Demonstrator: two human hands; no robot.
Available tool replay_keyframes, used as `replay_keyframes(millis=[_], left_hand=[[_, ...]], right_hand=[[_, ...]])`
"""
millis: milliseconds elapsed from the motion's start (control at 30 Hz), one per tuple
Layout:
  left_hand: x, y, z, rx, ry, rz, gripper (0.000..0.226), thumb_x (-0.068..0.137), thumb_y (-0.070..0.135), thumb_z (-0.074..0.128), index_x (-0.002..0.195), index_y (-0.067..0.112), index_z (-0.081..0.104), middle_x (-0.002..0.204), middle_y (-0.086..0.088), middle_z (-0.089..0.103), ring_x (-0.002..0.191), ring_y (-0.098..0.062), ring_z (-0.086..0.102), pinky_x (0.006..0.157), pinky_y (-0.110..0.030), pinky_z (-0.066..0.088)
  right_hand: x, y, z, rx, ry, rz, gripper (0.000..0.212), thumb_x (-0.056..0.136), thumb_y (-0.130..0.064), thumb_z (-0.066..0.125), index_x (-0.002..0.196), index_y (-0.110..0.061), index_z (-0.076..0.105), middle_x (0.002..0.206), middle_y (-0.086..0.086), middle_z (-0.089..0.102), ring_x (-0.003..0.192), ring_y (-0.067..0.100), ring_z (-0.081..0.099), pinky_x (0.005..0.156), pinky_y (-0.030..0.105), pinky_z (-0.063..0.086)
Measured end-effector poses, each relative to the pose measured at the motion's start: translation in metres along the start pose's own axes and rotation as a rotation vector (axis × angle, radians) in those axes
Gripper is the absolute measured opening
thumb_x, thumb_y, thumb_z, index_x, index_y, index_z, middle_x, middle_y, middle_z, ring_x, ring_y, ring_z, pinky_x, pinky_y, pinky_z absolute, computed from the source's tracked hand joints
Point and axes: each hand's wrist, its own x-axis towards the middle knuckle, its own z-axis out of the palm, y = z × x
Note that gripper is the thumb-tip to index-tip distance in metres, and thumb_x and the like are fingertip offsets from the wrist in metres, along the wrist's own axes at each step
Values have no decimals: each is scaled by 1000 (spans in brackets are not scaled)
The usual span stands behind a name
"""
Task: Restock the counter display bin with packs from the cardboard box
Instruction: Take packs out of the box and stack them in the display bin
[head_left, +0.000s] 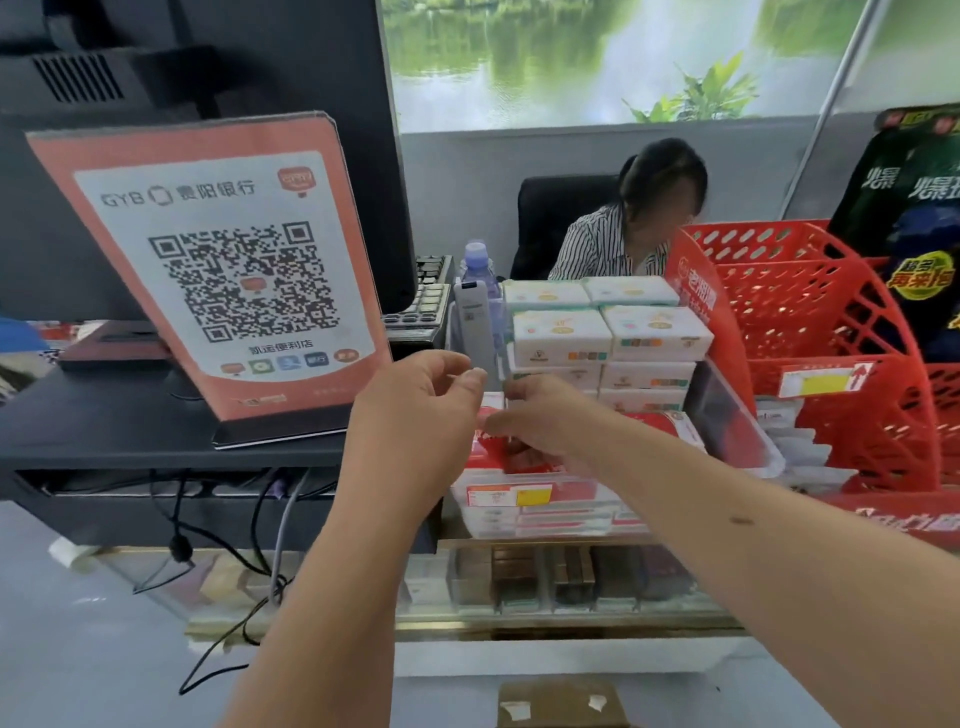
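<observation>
Both hands meet over the clear display bin (727, 410) on the counter. Left hand (415, 400) hovers, fingers loosely curled and holding nothing; right hand (540, 415) bends over the red packs (660, 423) at the bin's front, though I cannot tell whether it grips one. The cardboard box (561, 701) sits below. Seating each pack flat and square against its neighbours should keep the row tidy.

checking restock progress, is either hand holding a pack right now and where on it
The right hand seems to hold a red-and-white pack, its grip at the pack's left end; the left hand holds nothing.
</observation>
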Motion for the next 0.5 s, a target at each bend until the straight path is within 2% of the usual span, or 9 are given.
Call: replay_keyframes(millis=[67,233,400,500], left_hand=[[2,-3,3,-15,-30,-4,22,92,36,59,111,28,68,90,10,71,82,-11,67,75,-37,59],[6,-3,13,45,-96,43,22,93,36,58,110,28,69,94,11,70,83,-7,64,71,-27,55],[7,-3,16,55,-136,58,22,93,35,59,110,26,69,93,11,69,83,-8,64,76,-36,58],[4,-4,18,22,-152,70,18,93,34,60,106,27,70,88,13,69,81,-8,65,74,-38,59]], right_hand=[[0,2,-1,14,-1,-6,31,80,-29,78,105,-18,63,90,9,74,87,29,73,81,48,60],[3,1,-1,-75,28,-39,28,78,-26,78,102,-16,69,92,11,75,88,29,73,81,50,59],[-9,7,-11,99,48,-26,42,85,-14,74,125,-19,62,94,10,74,84,26,74,78,43,61],[-31,10,-22,135,117,-78,46,87,-14,72,131,-19,59,96,9,73,89,29,73,79,45,61]])
